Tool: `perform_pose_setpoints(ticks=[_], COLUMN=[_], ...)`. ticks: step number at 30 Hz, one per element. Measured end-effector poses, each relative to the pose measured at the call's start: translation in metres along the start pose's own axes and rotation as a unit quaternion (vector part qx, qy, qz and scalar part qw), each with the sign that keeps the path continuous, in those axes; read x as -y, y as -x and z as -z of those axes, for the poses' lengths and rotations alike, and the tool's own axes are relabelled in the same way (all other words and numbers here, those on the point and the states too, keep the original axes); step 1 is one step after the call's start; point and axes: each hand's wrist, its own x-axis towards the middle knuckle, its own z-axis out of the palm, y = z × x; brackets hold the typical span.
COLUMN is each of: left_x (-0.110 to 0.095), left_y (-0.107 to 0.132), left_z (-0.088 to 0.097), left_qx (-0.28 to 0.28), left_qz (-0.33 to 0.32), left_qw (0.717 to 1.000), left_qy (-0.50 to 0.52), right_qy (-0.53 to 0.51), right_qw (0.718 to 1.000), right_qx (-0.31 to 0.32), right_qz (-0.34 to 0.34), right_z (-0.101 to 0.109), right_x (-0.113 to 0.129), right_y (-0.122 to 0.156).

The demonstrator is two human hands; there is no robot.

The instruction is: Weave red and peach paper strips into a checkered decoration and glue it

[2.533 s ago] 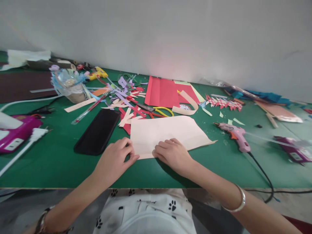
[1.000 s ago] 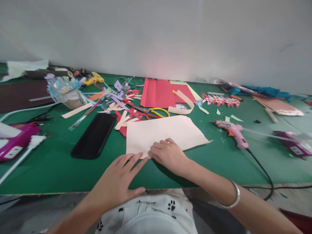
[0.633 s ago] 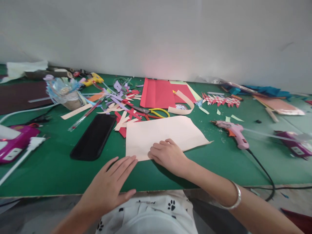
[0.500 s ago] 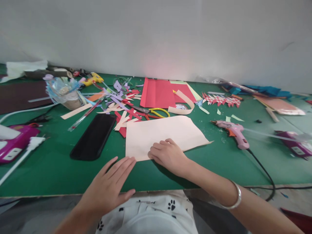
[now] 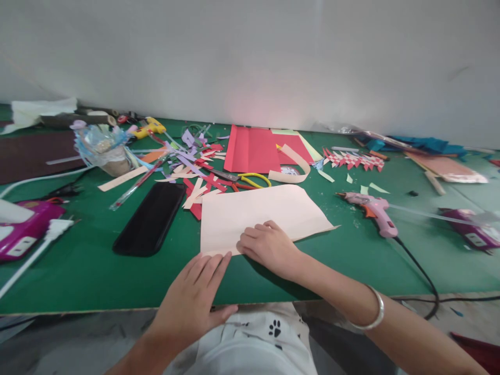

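Observation:
A pale cream sheet of paper (image 5: 269, 208) lies before me on the table, its right corner lifted and its near edge turned up in a narrow fold. My left hand (image 5: 195, 291) has its fingers stretched out, their tips on the near left part of that fold. Bent and closed, the fingers of my right hand (image 5: 269, 250) grip the paper's near edge around the middle; the thumb tip is hidden. Yellow-and-red-handled scissors (image 5: 250, 181) lie just beyond the sheet, beside red paper (image 5: 258, 148) and a curled cream strip (image 5: 299, 164).
Left of the sheet lies a black phone (image 5: 150, 219), with a purple power strip (image 5: 31, 229) farther left. Coloured paper strips (image 5: 199, 182) are heaped behind. To the right are a pink glue gun (image 5: 373, 211) with its cord and a woven red-and-white paper piece (image 5: 355, 159).
My left hand has slid right along the near edge, and its fingers now lie over the fold. The right hand has stayed in place on the paper.

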Motion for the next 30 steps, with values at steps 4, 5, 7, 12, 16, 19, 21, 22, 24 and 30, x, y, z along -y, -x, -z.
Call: perform_pose_setpoints(ticks=[4,5,7,12,16,19,21,22,24,30], left_x=[-0.0033,-0.0036,-0.0035,-0.0020,-0.0027,-0.0033,-0.0032,-0.0030,-0.0023,-0.0002], left_y=[0.0027,0.0027,0.0025,0.0026,0.0032,0.0037,0.0042,0.0045,0.0052,0.0074], left_z=[-0.0021,-0.0024,-0.0027,-0.0013,0.0000,-0.0001,-0.0004,-0.0004,-0.0005,-0.0021], left_qx=[-0.038,-0.047,-0.049,-0.010,0.009,0.005,0.004,0.004,0.002,-0.018], left_qz=[0.003,-0.002,-0.008,0.004,0.020,0.020,0.019,0.017,0.008,-0.018], left_qw=[0.999,0.999,0.999,1.000,1.000,1.000,1.000,1.000,1.000,0.999], left_qy=[-0.015,-0.020,-0.020,-0.005,-0.016,-0.018,-0.015,-0.015,-0.019,-0.025], right_qy=[-0.011,-0.013,-0.017,-0.031,-0.034,-0.039,-0.043,-0.045,-0.047,-0.050], right_qw=[1.000,1.000,1.000,0.999,0.999,0.999,0.999,0.999,0.999,0.999], right_qx=[0.003,0.001,-0.001,0.007,0.009,0.008,0.007,0.006,0.003,0.011], right_qz=[-0.003,-0.003,-0.002,-0.006,-0.004,-0.002,0.000,0.000,0.000,0.002], right_z=[0.0009,0.0010,0.0011,0.0033,0.0043,0.0036,0.0032,0.0032,0.0037,0.0056], right_x=[0.0004,0.0003,0.0001,0.0004,-0.0002,-0.0013,-0.0018,-0.0019,-0.0017,-0.0014], right_y=[-0.0004,-0.0004,-0.0002,0.0003,0.0004,0.0006,0.0008,0.0009,0.0009,-0.0004])
